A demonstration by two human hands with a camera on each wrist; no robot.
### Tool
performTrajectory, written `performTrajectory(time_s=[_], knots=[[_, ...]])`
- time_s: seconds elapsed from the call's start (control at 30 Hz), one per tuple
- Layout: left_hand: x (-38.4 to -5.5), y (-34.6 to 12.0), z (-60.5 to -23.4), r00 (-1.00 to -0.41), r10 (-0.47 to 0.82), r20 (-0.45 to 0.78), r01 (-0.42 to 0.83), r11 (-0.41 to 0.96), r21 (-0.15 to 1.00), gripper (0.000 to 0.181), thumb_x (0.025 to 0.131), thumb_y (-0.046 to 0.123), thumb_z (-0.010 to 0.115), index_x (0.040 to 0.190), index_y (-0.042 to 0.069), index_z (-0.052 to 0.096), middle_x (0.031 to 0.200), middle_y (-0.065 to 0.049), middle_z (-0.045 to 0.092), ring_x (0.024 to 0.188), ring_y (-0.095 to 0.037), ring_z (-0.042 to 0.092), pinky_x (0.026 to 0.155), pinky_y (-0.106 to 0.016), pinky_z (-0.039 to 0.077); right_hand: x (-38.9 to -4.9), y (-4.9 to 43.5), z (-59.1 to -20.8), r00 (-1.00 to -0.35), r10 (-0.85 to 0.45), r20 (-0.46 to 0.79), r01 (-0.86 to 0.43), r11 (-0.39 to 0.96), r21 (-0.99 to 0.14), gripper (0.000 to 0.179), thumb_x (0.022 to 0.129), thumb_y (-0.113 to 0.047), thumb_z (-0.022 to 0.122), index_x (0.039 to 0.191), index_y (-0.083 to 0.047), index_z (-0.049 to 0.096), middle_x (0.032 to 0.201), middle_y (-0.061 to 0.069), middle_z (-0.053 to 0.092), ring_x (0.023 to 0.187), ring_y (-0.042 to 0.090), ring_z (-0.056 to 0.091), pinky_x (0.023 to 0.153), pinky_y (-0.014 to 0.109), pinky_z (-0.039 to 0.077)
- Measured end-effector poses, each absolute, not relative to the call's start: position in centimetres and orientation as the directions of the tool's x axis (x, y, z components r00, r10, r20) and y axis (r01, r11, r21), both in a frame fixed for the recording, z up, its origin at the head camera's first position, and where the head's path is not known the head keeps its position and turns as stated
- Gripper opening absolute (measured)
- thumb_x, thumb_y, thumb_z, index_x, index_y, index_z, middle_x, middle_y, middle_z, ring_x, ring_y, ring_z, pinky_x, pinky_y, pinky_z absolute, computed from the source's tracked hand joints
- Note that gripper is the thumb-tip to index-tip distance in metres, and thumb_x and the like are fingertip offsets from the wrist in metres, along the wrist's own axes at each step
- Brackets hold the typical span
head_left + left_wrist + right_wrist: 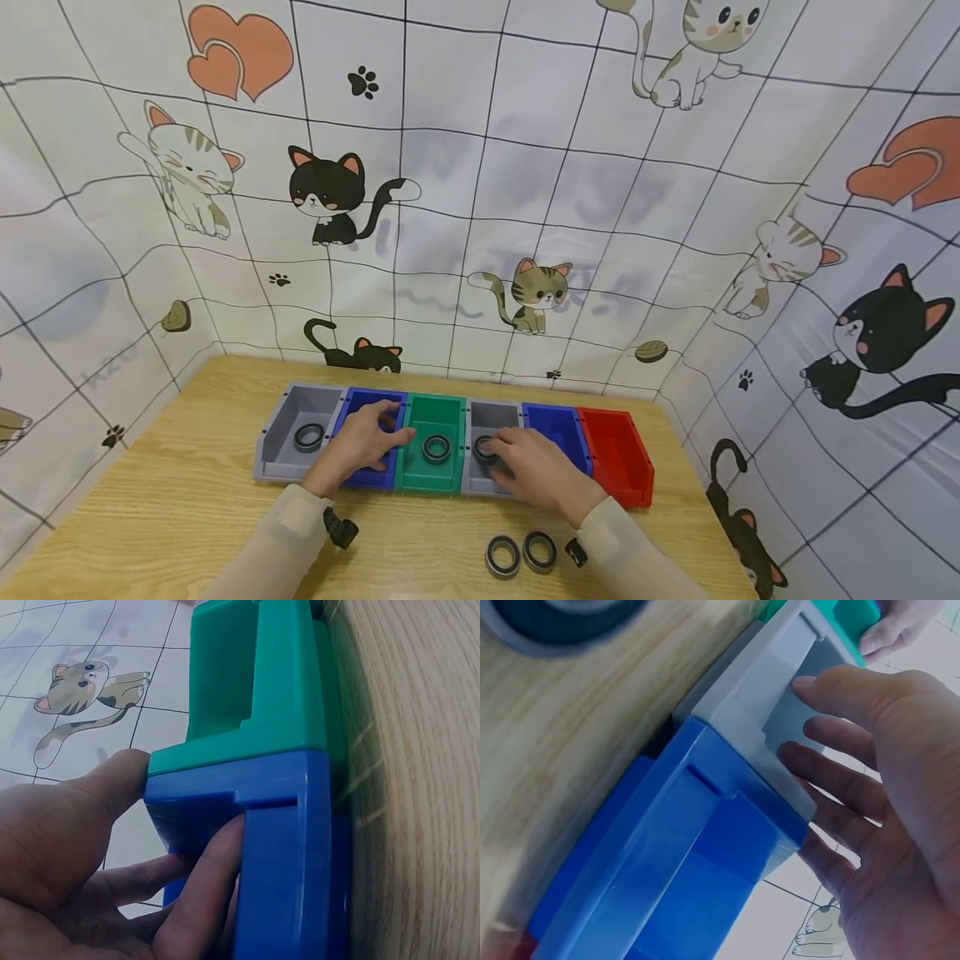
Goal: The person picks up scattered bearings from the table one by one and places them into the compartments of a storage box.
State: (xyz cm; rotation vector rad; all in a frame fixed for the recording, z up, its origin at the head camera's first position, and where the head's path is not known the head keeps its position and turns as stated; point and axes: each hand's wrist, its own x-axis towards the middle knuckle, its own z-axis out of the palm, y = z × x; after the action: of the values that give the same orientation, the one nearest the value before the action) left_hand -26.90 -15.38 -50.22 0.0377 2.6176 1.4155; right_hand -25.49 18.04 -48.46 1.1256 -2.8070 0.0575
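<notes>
My left hand reaches into the left blue bin with loosely bent fingers. Its thumb touches the rim beside the green bin, and no held thing shows. Over the middle grey bin is my right hand. Its spread fingers reach inside, close to a black-and-silver ring bearing that they partly cover. In the right wrist view nothing shows between the thumb and fingers. One bearing lies in the green bin, another in the leftmost grey bin.
On the wooden table, two more bearings lie in front of the bins, a left one and a right one. The right blue bin and a red bin end the row. Cat-patterned cloth hangs behind and beside the table.
</notes>
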Motion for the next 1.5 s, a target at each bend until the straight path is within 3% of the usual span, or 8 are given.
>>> performTrajectory(time_s=[0.2, 0.53, 0.7, 0.9, 1.17, 1.5], knots=[[-26.9, -15.6, -50.2, -0.987, 0.106, -0.125, -0.047, 0.545, 0.837, 0.079, 0.109, 0.031, 0.085, 0.172, 0.0, 0.051, 0.151, -0.027, 0.07, 0.073, -0.025, 0.084, 0.073, -0.044, 0.074, -23.7, 18.7, -47.9, -0.688, -0.708, 0.159, -0.72, 0.694, -0.025, 0.039, 0.106, -0.027, 0.089, 0.143, -0.017, 0.083, 0.134, 0.003, 0.082, 0.118, 0.022, 0.08, 0.106, 0.044, 0.071], [-26.6, -15.5, -50.1, -0.986, 0.111, -0.127, -0.046, 0.544, 0.838, 0.079, 0.109, 0.032, 0.086, 0.172, 0.0, 0.051, 0.149, -0.027, 0.07, 0.072, -0.024, 0.083, 0.073, -0.044, 0.073, -19.7, 20.1, -47.3, -0.626, -0.768, 0.137, -0.78, 0.611, -0.138, 0.04, 0.107, -0.029, 0.087, 0.146, -0.021, 0.08, 0.143, -0.005, 0.078, 0.129, 0.016, 0.076, 0.109, 0.038, 0.07], [-26.7, -15.5, -50.1, -0.985, 0.121, -0.126, -0.04, 0.543, 0.839, 0.08, 0.109, 0.033, 0.086, 0.173, -0.001, 0.051, 0.149, -0.027, 0.07, 0.072, -0.024, 0.083, 0.073, -0.044, 0.073, -18.5, 20.5, -47.8, -0.598, -0.801, 0.028, -0.786, 0.58, -0.215, 0.042, 0.113, -0.044, 0.078, 0.152, -0.028, 0.076, 0.15, -0.007, 0.075, 0.135, 0.013, 0.074, 0.111, 0.036, 0.069], [-26.7, -15.5, -50.2, -0.985, 0.115, -0.13, -0.047, 0.545, 0.837, 0.081, 0.109, 0.032, 0.085, 0.174, -0.001, 0.049, 0.152, -0.028, 0.069, 0.073, -0.024, 0.083, 0.072, -0.043, 0.073, -17.6, 21.0, -48.6, -0.645, -0.749, -0.153, -0.682, 0.654, -0.327, 0.049, 0.109, -0.056, 0.079, 0.156, -0.044, 0.071, 0.159, -0.012, 0.07, 0.141, 0.013, 0.07, 0.113, 0.044, 0.069], [-26.7, -15.5, -49.9, -0.986, 0.106, -0.127, -0.048, 0.549, 0.834, 0.078, 0.11, 0.032, 0.085, 0.172, -0.001, 0.051, 0.153, -0.03, 0.068, 0.074, -0.024, 0.083, 0.072, -0.043, 0.073, -17.6, 21.6, -49.9, -0.612, -0.771, -0.176, -0.672, 0.624, -0.398, 0.052, 0.105, -0.048, 0.088, 0.155, -0.047, 0.071, 0.154, -0.014, 0.071, 0.131, 0.005, 0.069, 0.109, 0.035, 0.069], [-26.7, -15.6, -50.2, -0.987, 0.106, -0.124, -0.045, 0.554, 0.831, 0.079, 0.11, 0.033, 0.085, 0.173, -0.001, 0.05, 0.153, -0.029, 0.068, 0.072, -0.023, 0.082, 0.07, -0.042, 0.073, -17.8, 21.5, -50.5, -0.555, -0.816, -0.161, -0.729, 0.57, -0.38, 0.048, 0.109, -0.04, 0.086, 0.154, -0.046, 0.072, 0.15, -0.012, 0.072, 0.127, 0.001, 0.068, 0.103, 0.025, 0.068]])
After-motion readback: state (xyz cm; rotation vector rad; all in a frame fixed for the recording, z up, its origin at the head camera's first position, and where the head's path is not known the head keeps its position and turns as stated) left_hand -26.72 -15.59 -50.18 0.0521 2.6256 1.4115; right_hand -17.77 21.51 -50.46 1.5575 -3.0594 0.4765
